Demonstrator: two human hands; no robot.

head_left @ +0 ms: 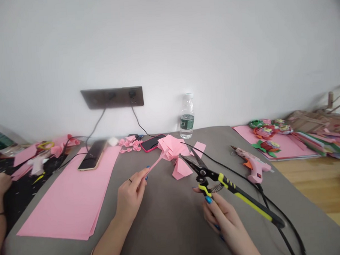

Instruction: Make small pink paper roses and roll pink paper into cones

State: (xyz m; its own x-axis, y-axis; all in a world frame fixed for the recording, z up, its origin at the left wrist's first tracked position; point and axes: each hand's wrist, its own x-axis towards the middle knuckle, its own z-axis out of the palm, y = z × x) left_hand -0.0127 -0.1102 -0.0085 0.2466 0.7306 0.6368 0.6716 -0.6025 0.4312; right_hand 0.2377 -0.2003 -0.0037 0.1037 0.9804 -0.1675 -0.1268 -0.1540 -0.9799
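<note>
My left hand [131,193] pinches a narrow folded piece of pink paper [157,162], seen almost edge-on and pointing up toward the middle. In my right hand [223,213] is a pair of spring-handled shears [203,173], black with yellow-green grips, its blades apart and pointing up and left. The blades are near a loose pink paper piece [182,169] on the grey tabletop [160,222]. Behind that lies a heap of cut pink paper pieces [170,144]. Whether the paper in my left hand touches the heap, I cannot tell.
A pink glue gun [254,167] with a black cable lies right. A water bottle [187,119] stands by the wall. Pink sheets [74,199] bear a phone [94,155]; another phone [152,144] lies behind. Paper flowers [267,138] sit far right. Another person's hand [0,183] is at left.
</note>
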